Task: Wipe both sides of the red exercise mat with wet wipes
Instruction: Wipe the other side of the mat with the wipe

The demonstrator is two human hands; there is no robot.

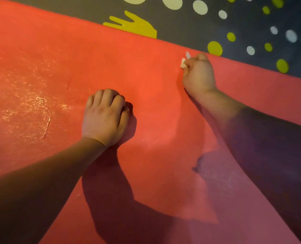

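Note:
The red exercise mat [146, 71] lies flat and fills most of the view, with its far edge running diagonally from upper left to right. My right hand [199, 74] is closed around a crumpled white wet wipe [183, 63] and presses it on the mat close to the far edge; only a bit of the wipe pokes out past the fingers. My left hand [104, 117] rests as a fist on the middle of the mat, holding nothing. A shiny wet patch [31, 110] glistens on the mat to the left.
Beyond the mat's far edge lies a dark grey floor covering [190, 27] printed with white and yellow-green dots and a yellow hand shape [137, 25]. Shadows of my arms fall over the near part of the mat.

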